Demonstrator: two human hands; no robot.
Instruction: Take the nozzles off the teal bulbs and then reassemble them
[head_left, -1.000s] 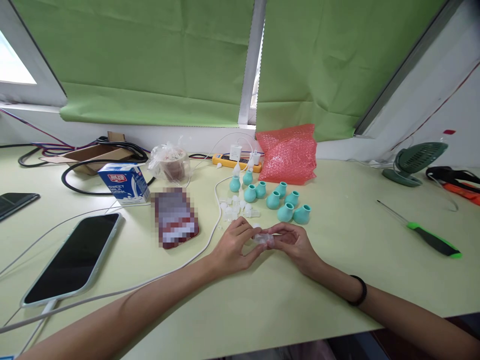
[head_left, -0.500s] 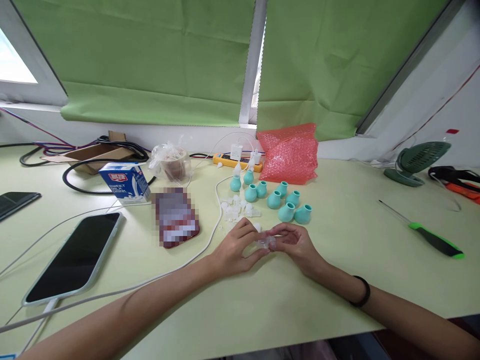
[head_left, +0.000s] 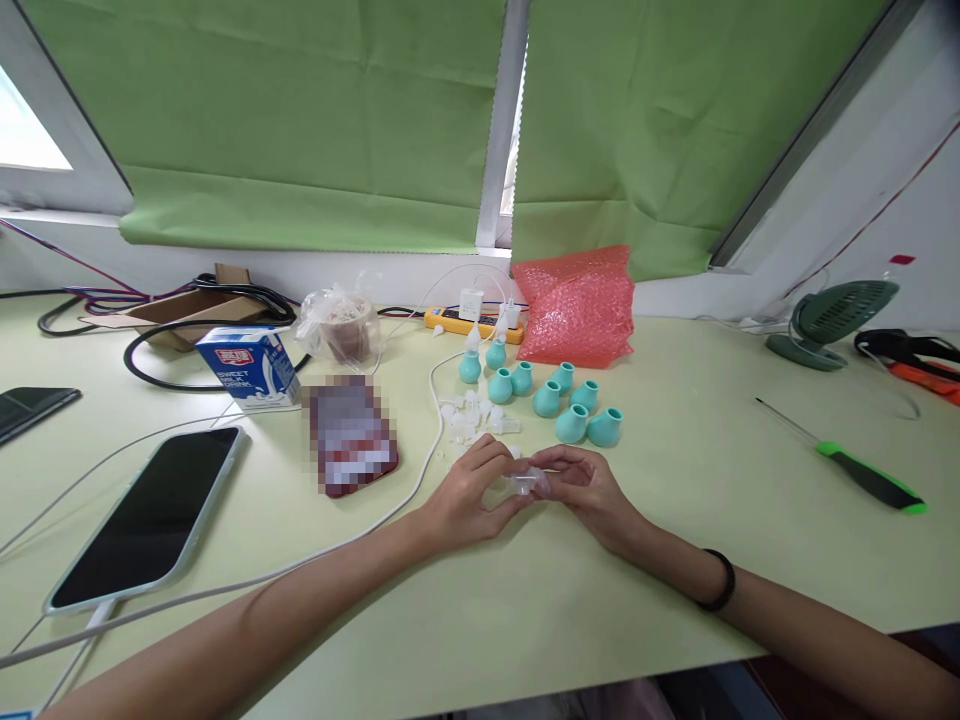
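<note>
My left hand (head_left: 471,495) and my right hand (head_left: 589,490) meet over the table, fingertips closed on a small clear plastic nozzle part (head_left: 526,482). The fingers partly cover it, so its full shape is hidden. Just beyond lies a loose group of translucent white plastic parts (head_left: 472,415). Behind and to the right, several teal rubber bulbs (head_left: 547,399) stand with open necks upward. Two more teal bulbs (head_left: 470,368), farther back, carry clear tips.
On the left are a phone (head_left: 150,520) with a white cable, a red-edged device with a blurred screen (head_left: 352,435) and a milk carton (head_left: 251,368). Pink bubble wrap (head_left: 576,305) and a yellow power strip (head_left: 450,322) sit behind. A screwdriver (head_left: 870,477) and small fan (head_left: 832,320) are right.
The clear part has turned slightly between my fingers and shows more of itself. Both hands stay in nearly the same place.
</note>
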